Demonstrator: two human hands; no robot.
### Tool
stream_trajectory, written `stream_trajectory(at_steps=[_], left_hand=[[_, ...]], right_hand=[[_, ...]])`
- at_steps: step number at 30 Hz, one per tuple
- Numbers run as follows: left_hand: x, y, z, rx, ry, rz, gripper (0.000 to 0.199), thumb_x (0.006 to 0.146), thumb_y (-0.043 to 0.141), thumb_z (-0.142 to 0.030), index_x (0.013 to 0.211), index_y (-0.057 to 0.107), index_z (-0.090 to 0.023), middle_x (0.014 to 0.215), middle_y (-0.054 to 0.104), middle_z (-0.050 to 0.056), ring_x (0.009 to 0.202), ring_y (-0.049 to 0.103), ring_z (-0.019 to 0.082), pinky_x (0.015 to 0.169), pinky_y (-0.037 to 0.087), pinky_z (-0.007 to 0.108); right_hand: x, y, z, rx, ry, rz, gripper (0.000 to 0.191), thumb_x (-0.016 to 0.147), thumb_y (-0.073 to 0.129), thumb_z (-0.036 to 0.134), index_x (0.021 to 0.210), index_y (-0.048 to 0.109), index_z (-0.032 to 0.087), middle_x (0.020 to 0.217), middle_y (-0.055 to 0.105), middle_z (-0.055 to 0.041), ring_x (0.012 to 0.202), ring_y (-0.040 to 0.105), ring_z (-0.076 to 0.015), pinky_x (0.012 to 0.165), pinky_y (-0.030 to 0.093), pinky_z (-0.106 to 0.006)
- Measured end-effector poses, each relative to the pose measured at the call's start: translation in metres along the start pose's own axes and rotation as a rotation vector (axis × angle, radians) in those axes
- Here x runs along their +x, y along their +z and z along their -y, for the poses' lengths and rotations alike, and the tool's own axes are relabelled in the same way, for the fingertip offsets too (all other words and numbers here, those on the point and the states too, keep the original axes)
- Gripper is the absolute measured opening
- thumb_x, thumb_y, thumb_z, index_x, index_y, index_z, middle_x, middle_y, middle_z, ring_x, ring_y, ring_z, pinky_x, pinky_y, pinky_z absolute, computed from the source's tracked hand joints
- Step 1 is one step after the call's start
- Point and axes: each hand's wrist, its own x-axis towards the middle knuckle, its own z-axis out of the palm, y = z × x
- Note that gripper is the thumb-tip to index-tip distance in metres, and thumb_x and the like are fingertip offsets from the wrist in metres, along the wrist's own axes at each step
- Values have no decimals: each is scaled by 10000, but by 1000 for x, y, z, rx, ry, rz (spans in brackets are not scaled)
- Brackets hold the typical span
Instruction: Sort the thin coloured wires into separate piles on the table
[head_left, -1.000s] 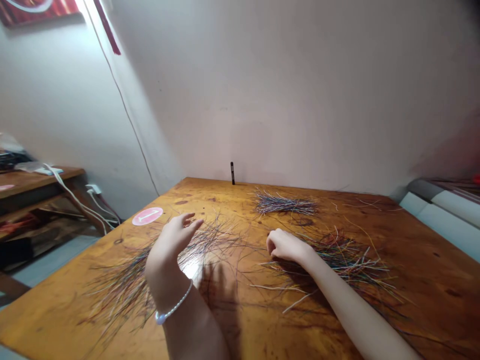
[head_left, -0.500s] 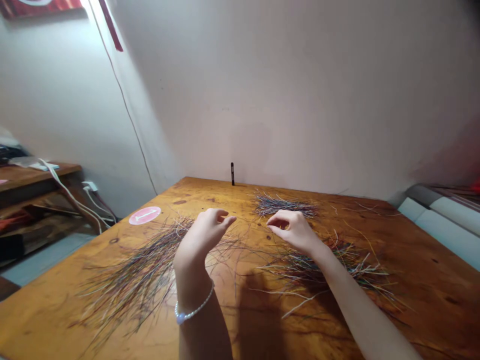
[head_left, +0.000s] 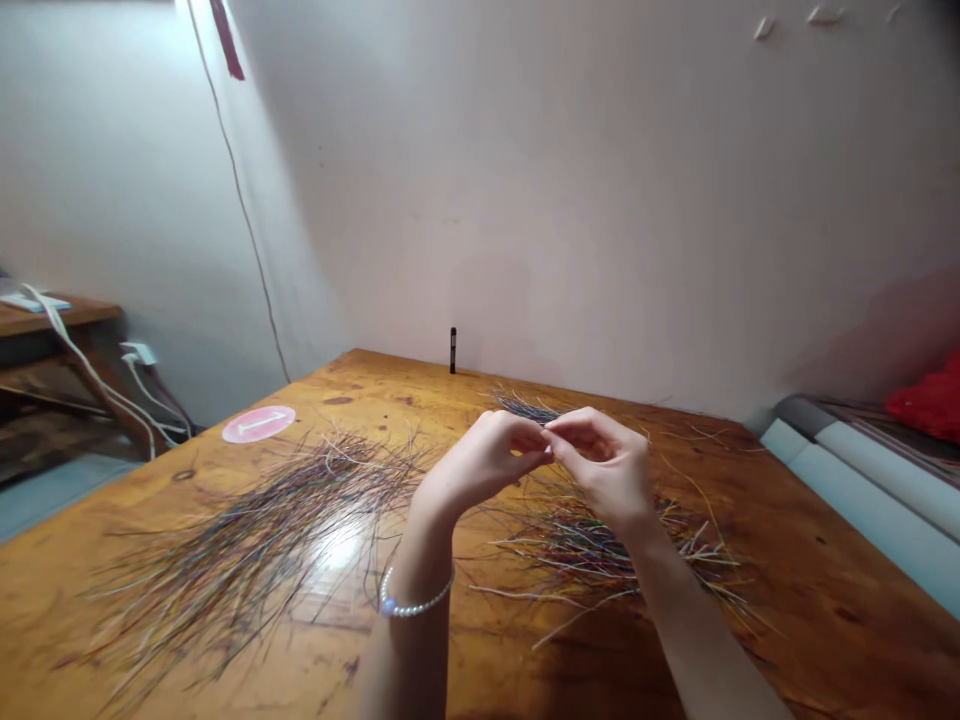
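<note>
My left hand [head_left: 491, 458], with a beaded bracelet [head_left: 412, 608] at the wrist, meets my right hand [head_left: 604, 462] above the middle of the table. Thumb and forefinger of each are pinched together, the fingertips touching. Whatever lies between them is too small to make out. Below and behind my right forearm spreads a pile of short coloured wires [head_left: 577, 545]. To the left lies a larger bundle of long thin wires [head_left: 247, 540]. A small dark bundle of wires [head_left: 529, 408] sits behind the hands, partly hidden by them.
A black marker [head_left: 453, 350] stands upright at the table's back edge, by the wall. A pink round sticker [head_left: 259, 424] is on the wooden table [head_left: 810, 600] at left. Pale rolls [head_left: 877, 480] lie beyond the right edge. White cables [head_left: 97, 370] hang by another table at far left.
My left hand has moved right and met my right hand; before, they were apart. The left fingers have closed into a pinch. The view has turned slightly to the right.
</note>
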Motion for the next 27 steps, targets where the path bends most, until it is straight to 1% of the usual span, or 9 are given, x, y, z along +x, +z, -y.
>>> stream_trajectory(at_steps=[2,6,10,15,18,21,24,25,27], left_hand=[[1,2,-2,-38,14,-40,259,836,532,-300,848,724,-127,797,728,81,751,654,168,670,492,282],[-1,-1,-7,-131,-1,-78,242,820,550,-287,862,723,-124,800,722,78,764,656,158,717,502,279],[-3,-3,-11,-164,-16,-76,233,817,539,-269,825,715,-116,749,707,74,734,647,153,702,503,281],[-4,-2,-13,-200,-11,-63,211,822,543,-260,836,702,-121,757,704,73,732,651,150,699,509,277],[-4,-2,-15,-211,-8,-62,250,854,515,-285,829,701,-120,750,704,76,731,656,147,712,511,272],[-5,-3,-15,-215,-17,-86,266,868,504,-291,894,706,-121,749,704,72,721,661,143,712,513,264],[-6,-4,-13,-150,-22,-124,293,879,495,-326,897,709,-127,742,704,70,707,658,144,696,504,264],[-6,-5,-13,-123,-24,-129,300,882,489,-333,881,710,-130,736,704,69,701,656,145,687,501,265],[-7,-5,-14,-91,-30,-118,302,883,479,-327,861,709,-133,724,700,68,688,651,145,661,495,263]], right_hand=[[1,-1,2,37,-6,-23,18,757,668,188,772,675,195,730,674,-4,658,648,-124,610,550,-247],[2,-4,7,70,14,-52,29,748,669,183,775,660,184,699,681,-4,624,657,-124,591,565,-248],[1,-5,10,89,9,-60,32,748,664,179,779,657,184,709,687,-6,640,666,-127,609,572,-251],[0,-5,11,72,22,-56,39,747,669,178,784,658,182,697,687,-5,624,662,-123,587,565,-240],[0,-6,12,102,23,-93,88,749,675,172,832,651,188,695,687,5,611,661,-112,581,562,-226],[0,-7,13,106,16,-133,94,760,667,168,850,646,187,709,687,4,605,660,-109,586,567,-230],[1,-10,16,46,-40,-154,53,763,671,171,808,650,188,699,669,6,602,645,-111,575,556,-237],[1,-12,17,15,-75,-145,37,765,670,170,791,652,191,708,661,4,622,641,-115,579,550,-242],[2,-15,20,-84,-144,-92,35,772,662,163,768,662,198,794,656,-17,713,642,-135,609,540,-266]])
